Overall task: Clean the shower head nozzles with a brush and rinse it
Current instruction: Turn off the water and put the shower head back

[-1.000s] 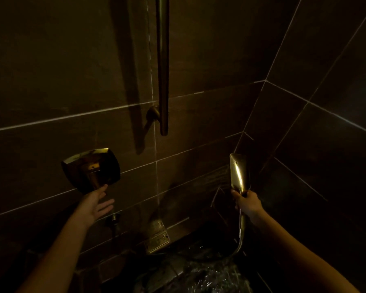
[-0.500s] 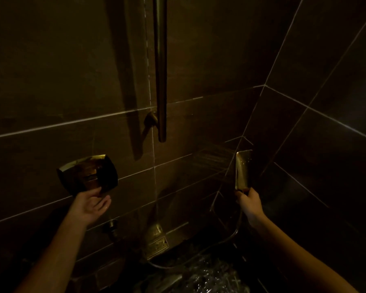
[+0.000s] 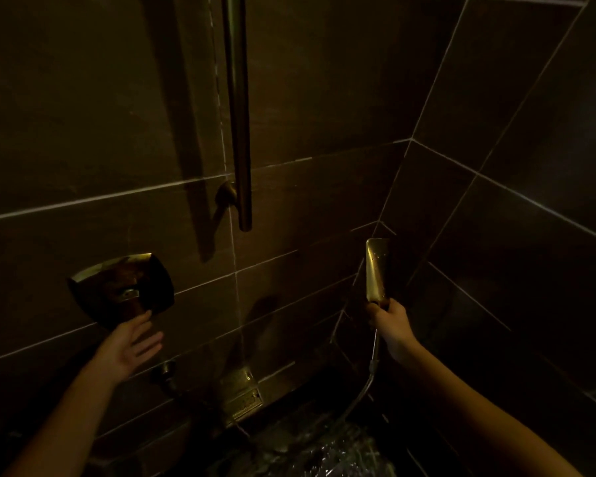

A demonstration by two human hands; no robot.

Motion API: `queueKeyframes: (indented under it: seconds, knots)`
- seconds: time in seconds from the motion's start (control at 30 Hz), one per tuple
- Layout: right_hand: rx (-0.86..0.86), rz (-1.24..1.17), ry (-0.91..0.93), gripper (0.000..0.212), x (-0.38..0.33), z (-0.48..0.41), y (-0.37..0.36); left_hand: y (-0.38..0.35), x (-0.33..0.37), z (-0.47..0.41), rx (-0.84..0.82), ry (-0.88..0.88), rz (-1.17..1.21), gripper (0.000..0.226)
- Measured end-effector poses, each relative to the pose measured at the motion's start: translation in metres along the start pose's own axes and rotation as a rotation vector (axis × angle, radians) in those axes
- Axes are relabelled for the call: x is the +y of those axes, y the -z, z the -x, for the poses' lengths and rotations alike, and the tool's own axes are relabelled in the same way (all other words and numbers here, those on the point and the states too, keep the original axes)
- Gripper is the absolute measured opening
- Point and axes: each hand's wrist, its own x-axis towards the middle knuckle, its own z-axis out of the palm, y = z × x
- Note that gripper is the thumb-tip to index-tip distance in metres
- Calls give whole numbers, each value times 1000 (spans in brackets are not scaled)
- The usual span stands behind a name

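A flat, gold-coloured shower head (image 3: pixel 376 270) stands upright at the right, wet with droplets. My right hand (image 3: pixel 389 321) grips its handle just below the head, and its metal hose (image 3: pixel 369 376) hangs down to the floor. My left hand (image 3: pixel 135 342) is just below the square control plate (image 3: pixel 121 287) on the wall, fingers straight and spread, fingertips near the plate's lower edge. No brush is visible.
A vertical metal rail (image 3: pixel 237 111) is fixed to the dark tiled wall above. A hose outlet (image 3: pixel 167 371) and a gold drain grille (image 3: pixel 243 395) sit low on the wall. The dark floor (image 3: pixel 307 449) is wet. The two walls meet at the right corner.
My left hand has let go of the control plate's knob and dropped slightly, fingers opening. The spray seen half a second ago has stopped. The shower head has turned a little.
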Motion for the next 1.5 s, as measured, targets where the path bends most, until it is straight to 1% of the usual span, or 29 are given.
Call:
queueKeyframes:
  seconds: [0.13, 0.2, 0.3, 0.4, 0.5, 0.6, 0.7, 0.77, 0.83, 0.97, 1.03, 1.13, 1.2, 1.23, 1.3, 1.33, 1.4, 1.5]
  knots:
    - [-21, -97, 1, 35, -9, 7, -3, -10, -2, 12, -64, -75, -309, 47]
    - [-55, -169, -6, 32, -17, 14, -6, -20, -7, 21, -146, -139, -502, 45]
    - [-117, -191, 9, 25, -36, 29, -11, -45, -13, 39, -319, -185, -716, 29]
    - [-167, -202, 60, 19, -61, 44, -18, -80, -17, 60, -452, -229, -856, 23]
    - [-223, -214, 113, 21, -84, 57, -27, -122, -18, 79, -573, -304, -929, 26]
    - [-289, -230, 160, 21, -104, 65, -32, -164, -14, 100, -673, -378, -942, 35]
    - [-380, -239, 180, 25, -123, 69, -28, -205, -16, 121, -708, -398, -898, 48]
    - [-457, -263, 188, 27, -135, 70, -21, -227, -19, 131, -737, -415, -892, 44]
    - [-505, -261, 195, 36, -145, 72, -14, -244, -21, 141, -751, -428, -922, 36]
    - [-565, -292, 192, 44, -162, 76, -1, -268, -28, 154, -725, -430, -956, 42]
    - [-595, -334, 183, 49, -167, 77, 5, -278, -32, 157, -715, -486, -941, 44]
    - [-601, -357, 165, 60, -172, 81, 14, -287, -36, 159, -726, -554, -888, 39]
    - [-590, -343, 163, 56, -174, 84, 21, -292, -38, 161, -732, -551, -866, 29]
    - [-572, -314, 179, 48, -173, 85, 24, -294, -39, 162, -732, -548, -848, 24]
    - [-511, -223, 254, 22, -172, 88, 27, -297, -42, 163, -709, -566, -827, 21]
    - [-470, -177, 305, 14, -170, 90, 29, -298, -44, 165, -698, -584, -825, 20]
    - [-392, -85, 417, 16, -167, 89, 32, -299, -45, 165, -659, -627, -813, 19]
    - [-345, -5, 522, 18, -165, 88, 38, -301, -43, 166, -536, -734, -784, 13]
